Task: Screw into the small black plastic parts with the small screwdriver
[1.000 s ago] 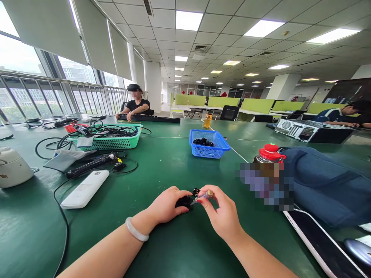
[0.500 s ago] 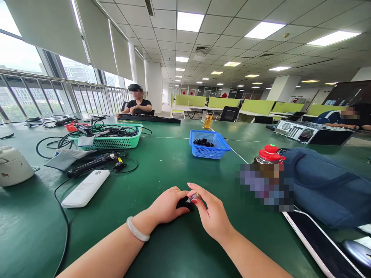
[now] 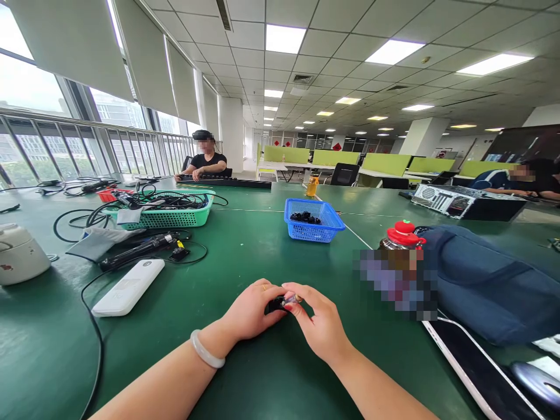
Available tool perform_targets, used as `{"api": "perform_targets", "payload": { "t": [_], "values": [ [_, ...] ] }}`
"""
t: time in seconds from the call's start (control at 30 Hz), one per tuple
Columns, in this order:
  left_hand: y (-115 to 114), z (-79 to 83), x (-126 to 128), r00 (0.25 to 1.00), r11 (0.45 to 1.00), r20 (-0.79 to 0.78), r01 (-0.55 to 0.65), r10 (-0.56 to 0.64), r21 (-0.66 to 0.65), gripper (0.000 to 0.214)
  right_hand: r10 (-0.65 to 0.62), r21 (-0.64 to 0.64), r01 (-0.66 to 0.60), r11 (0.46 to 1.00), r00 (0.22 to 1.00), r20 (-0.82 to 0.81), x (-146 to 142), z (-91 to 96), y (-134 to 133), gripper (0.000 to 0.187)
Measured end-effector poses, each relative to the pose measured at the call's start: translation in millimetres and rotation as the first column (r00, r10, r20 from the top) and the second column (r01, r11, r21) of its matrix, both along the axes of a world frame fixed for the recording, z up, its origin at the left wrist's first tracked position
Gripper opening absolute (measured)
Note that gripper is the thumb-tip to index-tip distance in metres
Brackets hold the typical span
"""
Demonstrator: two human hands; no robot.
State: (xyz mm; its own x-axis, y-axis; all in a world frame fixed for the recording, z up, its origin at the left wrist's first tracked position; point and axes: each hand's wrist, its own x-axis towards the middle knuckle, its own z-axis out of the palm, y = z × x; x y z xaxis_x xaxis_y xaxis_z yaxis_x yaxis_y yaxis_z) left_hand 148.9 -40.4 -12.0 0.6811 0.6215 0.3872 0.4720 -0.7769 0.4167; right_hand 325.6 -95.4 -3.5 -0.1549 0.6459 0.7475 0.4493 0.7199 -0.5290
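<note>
My left hand [image 3: 251, 309] curls around a small black part [image 3: 275, 304] resting on the green table [image 3: 245, 251]. My right hand [image 3: 317, 324] pinches a small clear, slim tool [image 3: 292, 299] with a metal tip, pressed against the black part. Both hands meet at the table's near middle. A pale bangle sits on my left wrist. Most of the black part is hidden by my fingers.
A blue basket [image 3: 312, 219] with dark pieces stands farther back. A green basket [image 3: 164, 210] of cables, a white device [image 3: 129, 287] and a black cable lie left. A red-capped bottle [image 3: 400, 236], blue bag [image 3: 490, 280] and tablet [image 3: 476, 367] sit right. Other people sit at the far edges.
My right hand has lowered the slim tool from a raised, sideways hold down onto the black part. My left hand has stayed on the part.
</note>
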Motion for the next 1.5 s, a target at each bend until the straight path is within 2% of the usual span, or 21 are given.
{"api": "perform_targets", "payload": {
  "t": [0.1,0.2,0.27,0.33,0.47,0.53,0.63,0.77,0.9,1.0,1.1,1.2,1.3,1.4,1.5],
  "values": [
    [0.1,2.0,-1.1,1.0,1.0,0.018,-0.011,0.01,0.023,0.032,-0.057,0.048,0.059,0.997,0.998,-0.028,5.5,-3.1,-0.5,0.024],
    [1.0,1.4,-2.2,0.998,0.998,0.044,-0.047,0.045,0.034,0.034,-0.122,0.116,0.141,0.983,0.98,-0.158,12.5,-3.6,-3.2,0.017],
    [1.8,0.0,-2.4,0.991,0.991,0.07,-0.12,0.116,0.056,0.037,-0.166,0.159,0.211,0.964,0.953,-0.255,18.0,-2.7,-4.2,0.015],
    [2.4,-1.2,-2.3,0.966,0.963,0.077,-0.252,0.245,0.095,0.04,-0.214,0.179,0.277,0.944,0.928,-0.304,23.5,-1.9,-3.0,0.016],
    [2.2,-1.6,-2.2,0.858,0.855,-0.085,-0.487,0.507,0.18,0.037,-0.335,0.135,0.364,0.921,0.921,-0.198,30.2,-1.4,4.0,0.01],
    [0.9,-1.1,-2.3,0.796,0.822,-0.21,-0.531,0.568,0.208,0.033,-0.378,0.113,0.39,0.914,0.919,-0.112,30.6,-1.7,7.3,0.008],
    [-2.9,0.1,-1.3,0.731,0.806,-0.341,-0.545,0.591,0.23,0.032,-0.386,0.085,0.391,0.916,0.92,-0.065,29.4,-2.4,9.8,0.009],
    [-9.1,2.0,2.5,0.714,0.813,-0.394,-0.542,0.579,0.212,0.036,-0.376,0.056,0.379,0.924,0.924,-0.065,27.6,-3.4,10.0,0.01],
    [-12.9,4.7,5.0,0.761,0.829,-0.328,-0.51,0.56,0.23,0.048,-0.327,-0.011,0.327,0.945,0.942,-0.072,25.0,-4.6,8.7,0.012],
    [-13.9,5.0,5.9,0.873,0.902,-0.254,-0.364,0.417,0.231,0.048,-0.285,0.009,0.287,0.958,0.954,-0.091,25.8,-4.9,7.7,0.011],
    [-13.5,1.2,8.1,0.951,0.959,-0.198,-0.198,0.238,0.203,0.052,-0.349,0.102,0.362,0.926,0.928,-0.127,30.1,-4.8,9.3,0.01],
    [-12.2,-5.1,10.5,0.97,0.974,-0.166,-0.147,0.176,0.173,0.06,-0.377,0.069,0.384,0.921,0.921,-0.099,32.2,-6.8,13.6,0.01],
    [-10.6,-10.0,10.2,0.975,0.985,-0.164,-0.133,0.151,0.114,0.065,-0.284,-0.045,0.282,0.958,0.955,-0.082,29.0,-10.5,15.6,0.011],
    [-9.1,-12.1,6.9,0.981,0.994,-0.163,-0.095,0.101,0.046,0.068,-0.2,-0.102,0.186,0.977,0.966,-0.164,24.8,-11.5,12.0,0.01],
    [-8.2,-12.5,4.9,0.988,0.998,-0.147,-0.052,0.055,0.023,0.068,-0.202,-0.084,0.186,0.979,0.943,-0.263,24.9,-8.8,6.6,0.01]
  ]
}}
